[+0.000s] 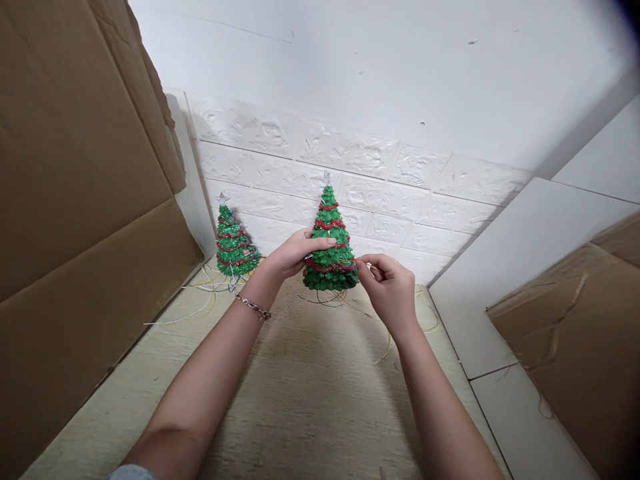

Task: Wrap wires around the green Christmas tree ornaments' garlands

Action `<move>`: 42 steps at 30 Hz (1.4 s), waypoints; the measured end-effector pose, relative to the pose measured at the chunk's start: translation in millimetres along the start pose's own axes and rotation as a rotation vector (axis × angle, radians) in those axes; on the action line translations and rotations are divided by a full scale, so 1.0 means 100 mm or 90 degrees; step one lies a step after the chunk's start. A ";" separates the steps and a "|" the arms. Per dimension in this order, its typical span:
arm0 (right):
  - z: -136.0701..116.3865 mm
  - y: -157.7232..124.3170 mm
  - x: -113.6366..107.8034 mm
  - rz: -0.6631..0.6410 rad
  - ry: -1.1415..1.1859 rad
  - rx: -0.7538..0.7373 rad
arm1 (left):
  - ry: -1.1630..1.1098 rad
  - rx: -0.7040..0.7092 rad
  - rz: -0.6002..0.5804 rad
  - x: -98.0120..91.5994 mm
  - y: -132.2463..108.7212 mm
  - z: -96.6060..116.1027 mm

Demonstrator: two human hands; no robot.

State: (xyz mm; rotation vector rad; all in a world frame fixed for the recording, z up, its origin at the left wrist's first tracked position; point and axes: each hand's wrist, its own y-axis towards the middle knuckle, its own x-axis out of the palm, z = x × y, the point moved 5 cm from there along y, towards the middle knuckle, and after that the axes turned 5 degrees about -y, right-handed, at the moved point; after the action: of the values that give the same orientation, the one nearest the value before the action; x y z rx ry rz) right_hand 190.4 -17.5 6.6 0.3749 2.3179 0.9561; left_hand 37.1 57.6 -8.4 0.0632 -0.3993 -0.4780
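Note:
Upright in the middle of the head view is a small green Christmas tree figure [329, 230] with red garlands and a clear tip. My left hand [300, 250] grips it from the left, the thumb lying across its front. At the tree's lower right edge, my right hand [387, 283] is closed in a pinch, seemingly on a thin yellowish wire [350, 261]. Where that wire ends is too small to make out. Thin dark and yellow wires [325, 301] hang out below the tree's base.
A second green tree [235, 243] with a silver star stands at the back left, wires [205, 293] spread around its foot. More yellow wire [431, 320] lies at right. Cardboard [75, 167] walls the left side; a white panel [480, 280] and cardboard [575, 333] bound the right.

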 end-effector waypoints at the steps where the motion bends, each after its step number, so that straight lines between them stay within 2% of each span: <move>1: 0.01 0.00 0.00 0.002 0.003 0.007 | -0.003 -0.001 -0.001 0.00 0.00 0.00; 5: 0.01 0.00 0.00 0.011 -0.017 0.003 | -0.024 0.004 0.000 0.02 0.00 0.01; 17: -0.06 -0.02 0.01 0.064 -0.163 -0.107 | -0.006 -0.009 0.012 0.02 0.02 -0.03; 23: -0.08 -0.06 0.08 -0.020 -0.198 -0.156 | 0.010 -0.005 -0.001 0.07 0.02 -0.04; 27: -0.07 -0.06 0.08 -0.051 -0.158 -0.090 | 0.032 -0.001 0.011 0.08 0.01 -0.03; 30: -0.04 -0.06 0.11 -0.111 -0.177 -0.022 | 0.040 0.003 0.018 0.08 0.00 -0.03; 36: -0.02 -0.07 0.18 -0.213 -0.235 0.008 | 0.109 0.021 0.015 0.12 0.02 -0.06; 42: -0.01 -0.03 0.09 -0.216 -0.258 0.045 | 0.082 0.042 0.050 0.12 0.01 -0.01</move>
State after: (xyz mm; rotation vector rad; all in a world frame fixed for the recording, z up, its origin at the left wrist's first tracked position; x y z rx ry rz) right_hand 182.7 -16.7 1.4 0.1735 1.9640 0.5720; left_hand 47.5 53.1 -4.8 0.1416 -0.2902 -0.3803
